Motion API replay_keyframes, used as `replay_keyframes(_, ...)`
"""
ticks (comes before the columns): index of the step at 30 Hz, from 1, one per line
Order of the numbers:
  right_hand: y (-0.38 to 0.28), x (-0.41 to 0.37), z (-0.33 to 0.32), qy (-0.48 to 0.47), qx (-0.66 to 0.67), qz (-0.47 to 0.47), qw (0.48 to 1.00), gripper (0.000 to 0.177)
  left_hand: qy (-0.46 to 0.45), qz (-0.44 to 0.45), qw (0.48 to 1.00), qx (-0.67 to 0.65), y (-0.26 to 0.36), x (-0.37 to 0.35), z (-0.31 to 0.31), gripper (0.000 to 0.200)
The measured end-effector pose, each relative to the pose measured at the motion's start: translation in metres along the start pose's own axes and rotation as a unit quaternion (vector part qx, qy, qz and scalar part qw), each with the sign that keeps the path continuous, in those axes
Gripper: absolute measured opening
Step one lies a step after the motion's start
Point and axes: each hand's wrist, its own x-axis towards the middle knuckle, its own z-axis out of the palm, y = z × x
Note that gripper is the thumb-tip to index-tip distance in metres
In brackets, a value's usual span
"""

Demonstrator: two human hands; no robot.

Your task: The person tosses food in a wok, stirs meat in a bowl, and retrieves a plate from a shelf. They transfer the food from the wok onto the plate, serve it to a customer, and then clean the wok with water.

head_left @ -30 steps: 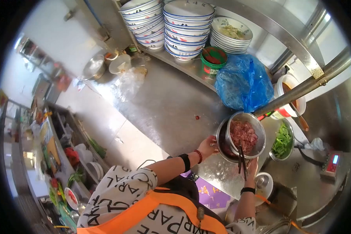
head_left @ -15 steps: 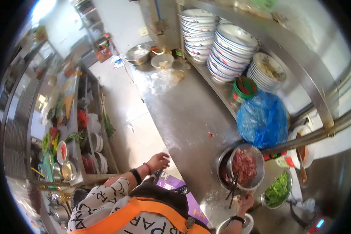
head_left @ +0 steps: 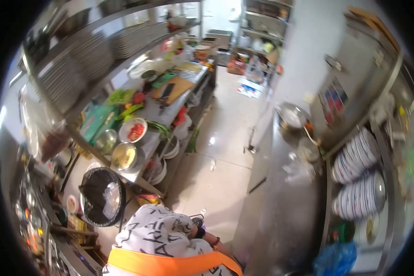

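My left hand (head_left: 227, 251) is low in the head view, just past a dark wristband and a red bracelet. It is blurred and partly cut off behind the orange strap (head_left: 170, 262), so its fingers do not show. Beside it on the right runs the steel counter (head_left: 280, 216). My right hand is out of view. At the lower right a blue plastic bag (head_left: 336, 260) lies by a green container (head_left: 342, 232) and stacked patterned bowls (head_left: 361, 195).
A black-lined bin (head_left: 101, 198) stands at the lower left. Behind it, a worktable holds a bowl of chopped red pieces (head_left: 134, 130), a steel bowl (head_left: 124, 156) and a knife on a cutting board (head_left: 177, 88). A tiled floor aisle (head_left: 216, 156) runs between table and counter.
The view has swung left, toward the aisle and worktable. The bowl of raw meat and my right hand at its rim have left the frame. My left hand now sits lower and is mostly hidden.
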Motion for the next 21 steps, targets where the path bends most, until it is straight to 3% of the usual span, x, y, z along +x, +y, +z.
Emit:
replay_keyframes(8,-0.125,0.08,0.123,-0.281,0.058,-0.093,0.953,0.02,0.09,0.01,0.99,0.106,-0.013,-0.071,-0.047,0.03)
replay_keyframes(9,-0.139,0.087,0.134,-0.307,0.06,-0.099,0.945,0.021,0.138,0.101,0.978,0.119,-0.035,-0.081,-0.056,0.021)
replay_keyframes(10,-0.154,0.093,0.149,-0.332,0.065,-0.106,0.935,0.021,0.18,0.189,0.956,0.132,-0.056,-0.093,-0.068,0.013)
replay_keyframes(12,-0.172,0.105,0.166,-0.363,0.067,-0.115,0.922,0.022,0.362,0.198,0.91,0.047,-0.063,-0.141,-0.095,0.007)
replay_keyframes(14,-0.183,0.114,0.182,-0.391,0.062,-0.123,0.91,0.022,0.53,0.148,0.827,0.118,-0.064,-0.198,-0.129,0.011)
replay_keyframes(15,-0.187,0.119,0.188,-0.401,0.06,-0.125,0.906,0.023,0.58,0.078,0.799,0.142,-0.051,-0.23,-0.14,0.015)
replay_keyframes(18,-0.193,0.138,0.197,-0.423,0.059,-0.134,0.894,0.023,0.712,0.065,0.693,0.093,-0.014,-0.296,-0.158,0.018)
replay_keyframes(21,-0.183,0.163,0.191,-0.429,0.064,-0.151,0.888,0.024,0.79,0.126,0.594,0.084,-0.009,-0.334,-0.177,0.016)
